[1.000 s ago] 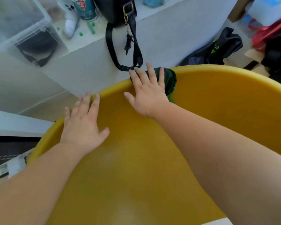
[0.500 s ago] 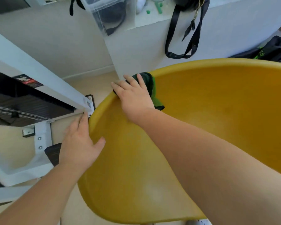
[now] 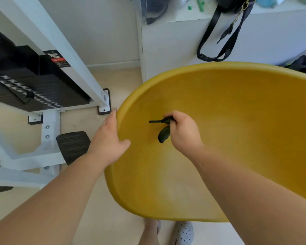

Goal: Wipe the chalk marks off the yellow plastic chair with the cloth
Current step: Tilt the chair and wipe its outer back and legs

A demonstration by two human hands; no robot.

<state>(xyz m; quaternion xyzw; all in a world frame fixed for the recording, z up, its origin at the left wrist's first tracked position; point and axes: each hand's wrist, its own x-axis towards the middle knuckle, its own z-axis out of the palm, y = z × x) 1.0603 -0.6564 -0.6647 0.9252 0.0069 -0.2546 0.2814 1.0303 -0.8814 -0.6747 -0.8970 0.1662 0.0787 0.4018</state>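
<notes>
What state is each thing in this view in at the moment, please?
yellow chair: steadied at its rim
cloth: bunched, ends sticking out of the fist
left hand: grips the chair's rim
right hand: curled round the cloth
black strap: hanging loose off the counter

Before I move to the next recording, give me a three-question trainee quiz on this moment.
1. True or false: the left hand holds the rim of the yellow chair.
2. Where is the cloth? A) draped over the rim; B) bunched in the right hand above the seat; C) on the floor.
3. Fill in: the cloth is dark ____.

Key: 1 true; 2 B; 3 green.
</notes>
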